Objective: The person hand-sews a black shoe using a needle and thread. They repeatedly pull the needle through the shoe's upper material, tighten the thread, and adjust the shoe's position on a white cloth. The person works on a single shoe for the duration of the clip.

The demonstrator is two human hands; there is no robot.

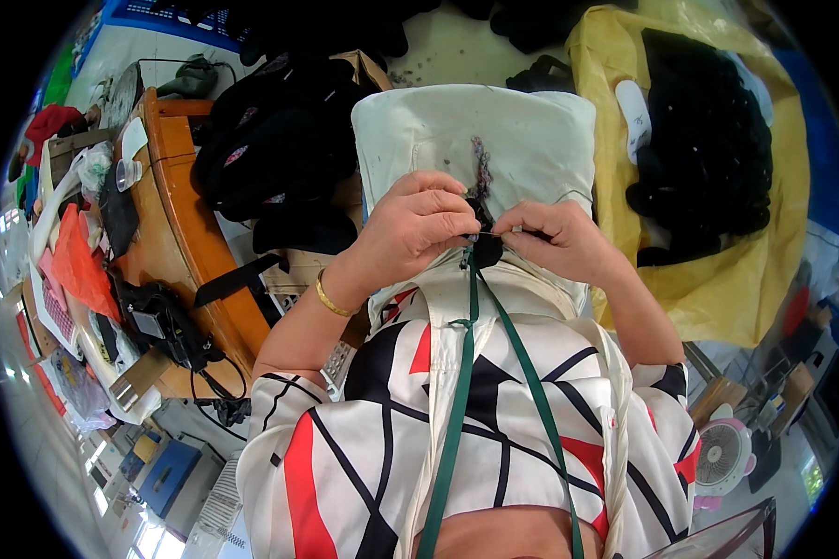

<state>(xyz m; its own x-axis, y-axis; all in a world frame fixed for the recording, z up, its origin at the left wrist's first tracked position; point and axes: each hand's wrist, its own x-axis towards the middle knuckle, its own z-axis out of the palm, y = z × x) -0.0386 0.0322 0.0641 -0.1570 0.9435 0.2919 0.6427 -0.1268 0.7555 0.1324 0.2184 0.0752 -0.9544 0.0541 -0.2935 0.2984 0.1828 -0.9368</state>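
Above my lap, my left hand [424, 224] is closed in a pinch on a small black fabric piece [488, 250]. Close by on its right, my right hand [561, 240] pinches with thumb and forefinger at the edge of the same piece. Whatever fine thing may sit between the right fingertips is too small to name. A green cord [460, 401] hangs from my neck, its lower end by the black piece. Under both hands a whitish cloth [391, 130] covers the lap area, with a streak of dark thread scraps [481, 166] on it.
Black items with small patches [252, 149] are heaped on the left, beside an orange wooden table [172, 200] with a dark machine [163, 317]. A yellow bag [601, 252] at right holds black fabric pieces [704, 149] and a white insole-shaped piece [633, 119]. A fan [722, 456] stands lower right.
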